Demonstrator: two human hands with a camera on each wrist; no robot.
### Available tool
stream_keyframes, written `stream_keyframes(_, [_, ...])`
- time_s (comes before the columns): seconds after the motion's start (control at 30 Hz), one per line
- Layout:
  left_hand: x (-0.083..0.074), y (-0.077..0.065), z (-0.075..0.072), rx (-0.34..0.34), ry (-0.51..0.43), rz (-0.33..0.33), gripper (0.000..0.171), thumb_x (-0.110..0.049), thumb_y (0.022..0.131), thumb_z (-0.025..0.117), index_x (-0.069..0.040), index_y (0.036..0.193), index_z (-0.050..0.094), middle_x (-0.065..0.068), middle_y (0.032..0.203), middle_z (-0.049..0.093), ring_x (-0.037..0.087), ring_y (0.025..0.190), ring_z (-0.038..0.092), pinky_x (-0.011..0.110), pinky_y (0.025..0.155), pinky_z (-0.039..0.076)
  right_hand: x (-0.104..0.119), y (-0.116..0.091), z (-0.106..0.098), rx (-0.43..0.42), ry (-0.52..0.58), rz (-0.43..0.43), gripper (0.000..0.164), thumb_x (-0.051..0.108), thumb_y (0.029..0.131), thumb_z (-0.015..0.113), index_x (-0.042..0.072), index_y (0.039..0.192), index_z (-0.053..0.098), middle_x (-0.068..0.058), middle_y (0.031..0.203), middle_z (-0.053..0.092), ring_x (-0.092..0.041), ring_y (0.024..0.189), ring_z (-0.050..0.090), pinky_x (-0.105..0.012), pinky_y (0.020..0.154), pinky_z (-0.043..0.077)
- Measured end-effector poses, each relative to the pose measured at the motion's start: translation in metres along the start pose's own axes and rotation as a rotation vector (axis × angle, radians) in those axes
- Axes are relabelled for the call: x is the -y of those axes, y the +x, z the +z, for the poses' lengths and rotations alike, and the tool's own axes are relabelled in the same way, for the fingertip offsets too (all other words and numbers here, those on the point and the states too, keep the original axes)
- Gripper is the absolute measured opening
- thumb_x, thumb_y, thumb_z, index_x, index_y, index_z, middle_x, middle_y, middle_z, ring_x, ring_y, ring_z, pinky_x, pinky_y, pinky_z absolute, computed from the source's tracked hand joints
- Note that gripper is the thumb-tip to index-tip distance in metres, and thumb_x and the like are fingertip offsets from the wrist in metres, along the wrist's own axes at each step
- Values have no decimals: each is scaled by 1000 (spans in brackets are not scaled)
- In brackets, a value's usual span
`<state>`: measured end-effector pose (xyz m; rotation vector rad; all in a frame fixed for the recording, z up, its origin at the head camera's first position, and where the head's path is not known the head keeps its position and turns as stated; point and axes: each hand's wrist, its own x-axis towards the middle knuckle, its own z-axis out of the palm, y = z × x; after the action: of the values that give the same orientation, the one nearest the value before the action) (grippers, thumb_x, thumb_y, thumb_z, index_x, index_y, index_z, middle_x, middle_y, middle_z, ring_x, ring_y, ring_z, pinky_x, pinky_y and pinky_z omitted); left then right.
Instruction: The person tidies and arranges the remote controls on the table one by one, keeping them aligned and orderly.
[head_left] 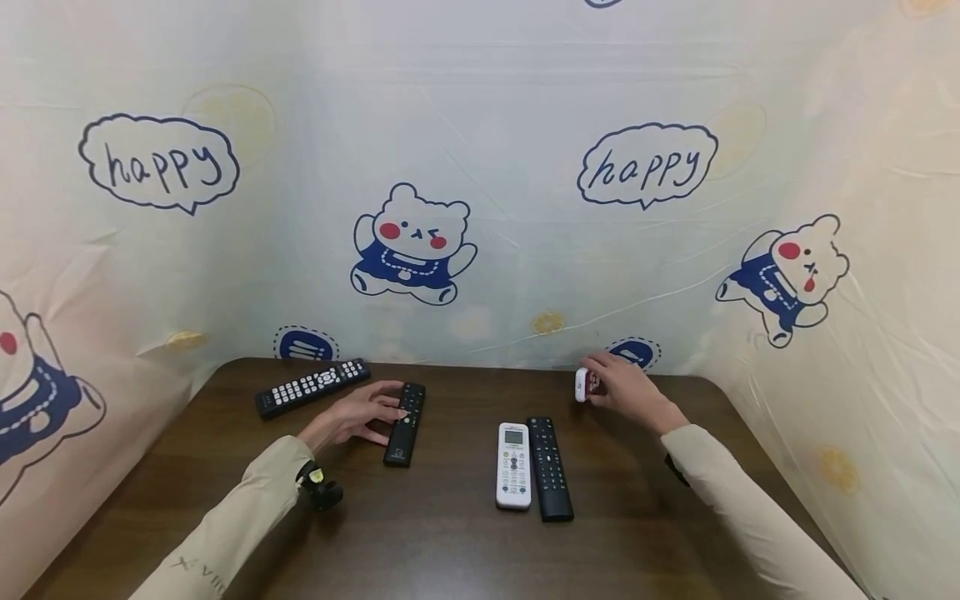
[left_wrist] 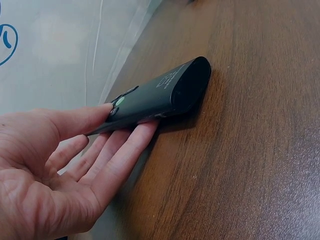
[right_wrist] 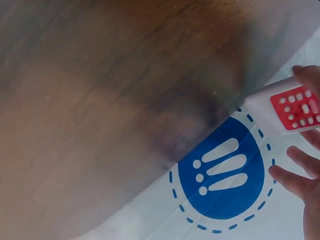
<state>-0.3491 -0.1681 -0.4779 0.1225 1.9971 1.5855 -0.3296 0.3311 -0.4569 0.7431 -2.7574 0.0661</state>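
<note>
My left hand pinches a black remote control at the left-middle of the table. In the left wrist view the thumb lies on the buttons of this remote, and the fingers are under its side edge. At the back right, my right hand holds a small white remote control with a red button panel. The right wrist view shows that white remote gripped between thumb and fingers, with the hand partly cut off by the frame edge.
On the brown wooden table, a black remote with white buttons lies at the back left. A white remote with a small display and a slim black remote lie side by side right of centre. A printed curtain hangs behind.
</note>
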Motion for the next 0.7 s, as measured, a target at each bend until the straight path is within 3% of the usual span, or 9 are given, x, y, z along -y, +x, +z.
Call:
stream_keyframes(0.13, [-1, 0, 0, -2, 3, 3, 75, -9, 101, 67, -10, 164, 27, 33, 162, 31, 44, 130, 54, 48, 84, 66, 3, -2, -2, -54, 47, 33, 56, 28, 86, 89, 6, 131, 64, -15, 122, 69, -33, 103, 69, -53, 86, 62])
stream_keyframes(0.33, [3, 2, 1, 1, 2, 7, 75, -10, 101, 68, -10, 164, 27, 33, 162, 31, 43, 130, 55, 48, 83, 66, 4, -5, 2, -186, -24, 2, 27, 11, 90, 83, 8, 108, 63, -9, 93, 69, -24, 72, 63, -40, 56, 55])
stream_keyframes(0.43, [4, 3, 1, 11, -3, 7, 76, -11, 101, 68, -10, 164, 27, 33, 163, 30, 44, 131, 54, 49, 84, 66, 6, -3, -2, -214, -23, 59, 25, 12, 95, 78, 5, 110, 59, -12, 91, 69, -25, 69, 61, -39, 53, 53])
stream_keyframes(0.6, [2, 1, 0, 14, -5, 8, 75, -10, 101, 68, -9, 164, 26, 33, 163, 30, 45, 134, 52, 48, 85, 66, 11, 3, -19, -142, 66, 176, 30, 13, 101, 71, -2, 117, 50, -22, 102, 65, -31, 79, 64, -47, 60, 59])
stream_keyframes(0.7, [2, 1, -2, 9, -6, 6, 76, -10, 101, 68, -10, 164, 27, 33, 163, 30, 45, 132, 53, 48, 85, 66, 15, 5, -27, -45, 195, 243, 31, 13, 104, 64, -6, 120, 46, -24, 105, 62, -32, 83, 63, -46, 62, 59])
